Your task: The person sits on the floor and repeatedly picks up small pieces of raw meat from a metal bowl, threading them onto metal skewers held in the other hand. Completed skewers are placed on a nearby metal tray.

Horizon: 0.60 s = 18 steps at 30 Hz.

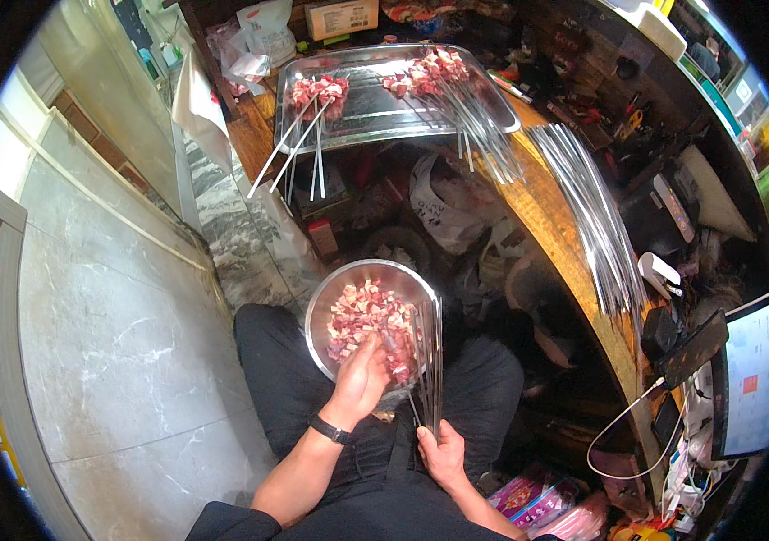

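A round stainless steel bowl (317, 328) of diced raw meat (357, 312) rests on my lap. My left hand (362, 368), with a dark watch band at its wrist, reaches over the near rim into the meat. Its fingertips are hidden, so what they hold is unclear. Some meat pieces (400, 368) sit close to its right side. At the bowl's right side, my right hand (443, 452) grips a bundle of flat metal skewers (430, 365) by the lower ends. One skewer of the bundle slants apart towards the meat beside my left hand.
Ahead, a metal tray (364, 128) holds loaded meat skewers (320, 91) at left and a larger pile (438, 71) at right, handles overhanging. Bare skewers (587, 216) lie along the curved wooden counter (540, 182). A monitor (753, 379) and white cable (591, 454) are at right.
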Each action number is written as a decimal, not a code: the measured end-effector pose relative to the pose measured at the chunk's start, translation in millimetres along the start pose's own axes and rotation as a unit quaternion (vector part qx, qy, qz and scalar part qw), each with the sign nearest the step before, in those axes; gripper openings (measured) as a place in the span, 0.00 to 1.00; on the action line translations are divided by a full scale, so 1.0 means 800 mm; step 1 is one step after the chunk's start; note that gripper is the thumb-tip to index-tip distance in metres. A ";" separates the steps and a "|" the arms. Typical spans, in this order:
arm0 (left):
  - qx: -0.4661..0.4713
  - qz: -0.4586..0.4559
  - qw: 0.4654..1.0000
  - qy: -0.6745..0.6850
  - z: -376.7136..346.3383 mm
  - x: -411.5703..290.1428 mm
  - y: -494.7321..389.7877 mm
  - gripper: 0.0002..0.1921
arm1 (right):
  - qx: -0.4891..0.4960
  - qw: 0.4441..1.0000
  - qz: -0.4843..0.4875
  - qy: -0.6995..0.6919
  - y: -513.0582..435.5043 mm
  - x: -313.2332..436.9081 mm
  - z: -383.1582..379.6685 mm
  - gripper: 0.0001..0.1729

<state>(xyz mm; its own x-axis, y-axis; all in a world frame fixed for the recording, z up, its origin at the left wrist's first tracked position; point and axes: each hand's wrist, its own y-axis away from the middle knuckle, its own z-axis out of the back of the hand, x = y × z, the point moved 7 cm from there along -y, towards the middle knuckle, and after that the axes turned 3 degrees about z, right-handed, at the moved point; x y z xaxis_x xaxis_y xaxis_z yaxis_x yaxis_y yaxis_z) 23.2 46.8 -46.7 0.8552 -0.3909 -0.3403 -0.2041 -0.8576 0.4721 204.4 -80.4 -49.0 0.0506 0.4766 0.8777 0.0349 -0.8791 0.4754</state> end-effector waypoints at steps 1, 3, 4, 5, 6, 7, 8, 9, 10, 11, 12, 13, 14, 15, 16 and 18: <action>0.035 -0.027 0.999 0.001 -0.006 -0.005 -0.002 0.17 | 0.002 1.000 0.003 0.001 -0.001 0.000 -0.001 0.13; 0.002 -0.049 0.998 -0.039 -0.002 -0.014 -0.007 0.14 | 0.003 1.000 0.005 0.005 -0.002 -0.002 -0.002 0.13; -0.013 -0.066 0.996 -0.057 -0.001 -0.020 -0.008 0.13 | 0.004 1.000 0.005 0.009 -0.002 -0.002 -0.002 0.12; -0.015 -0.067 0.996 -0.053 -0.003 -0.024 -0.009 0.13 | 0.004 1.000 -0.010 0.022 -0.003 -0.006 -0.001 0.12; -0.027 -0.072 0.996 -0.052 -0.004 -0.030 -0.009 0.13 | 0.007 1.000 0.006 0.027 -0.003 -0.003 -0.002 0.12; -0.051 -0.073 0.995 -0.051 -0.002 -0.036 -0.009 0.13 | 0.007 0.999 0.008 0.040 -0.003 -0.003 -0.002 0.12; -0.038 -0.074 0.995 -0.050 -0.007 -0.041 -0.008 0.13 | 0.006 0.998 -0.003 0.055 -0.003 -0.005 -0.001 0.12; -0.033 -0.063 0.996 -0.054 -0.010 -0.045 -0.007 0.14 | 0.007 0.998 0.012 0.055 -0.004 -0.002 -0.002 0.12; -0.028 -0.053 0.997 -0.057 -0.012 -0.049 -0.006 0.14 | 0.006 0.998 0.012 0.058 -0.003 -0.002 -0.001 0.12; 0.005 -0.052 0.997 -0.055 -0.018 -0.053 -0.005 0.14 | 0.006 0.998 0.006 0.063 -0.003 -0.003 -0.001 0.12; 0.004 -0.050 0.997 -0.066 -0.019 -0.056 -0.005 0.16 | 0.007 0.999 0.013 0.050 -0.004 -0.002 -0.002 0.11; -0.017 -0.044 0.995 -0.088 -0.016 -0.058 -0.005 0.16 | 0.008 0.999 0.013 0.040 -0.004 -0.002 -0.003 0.11; -0.003 -0.049 0.994 -0.102 -0.018 -0.061 -0.007 0.15 | 0.009 0.999 0.000 0.032 -0.004 -0.004 -0.004 0.11; 0.003 -0.048 0.992 -0.115 -0.018 -0.062 -0.008 0.15 | 0.012 0.999 0.014 0.045 -0.004 -0.002 -0.004 0.11; 0.003 -0.062 0.992 -0.114 -0.018 -0.064 -0.008 0.15 | 0.014 0.998 0.016 0.060 -0.004 -0.002 -0.004 0.11; -0.007 -0.072 0.992 -0.103 -0.015 -0.065 -0.009 0.14 | 0.018 0.997 0.018 0.070 -0.003 -0.001 -0.004 0.11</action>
<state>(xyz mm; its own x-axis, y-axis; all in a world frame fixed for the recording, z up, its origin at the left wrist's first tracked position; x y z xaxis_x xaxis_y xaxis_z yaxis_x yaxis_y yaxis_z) -14.1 77.1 -22.2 0.7591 -0.3258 -0.5636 -0.0790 -0.9055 0.4170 201.0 -78.6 -50.8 -0.0866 0.4365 0.8955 0.0724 -0.8938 0.4426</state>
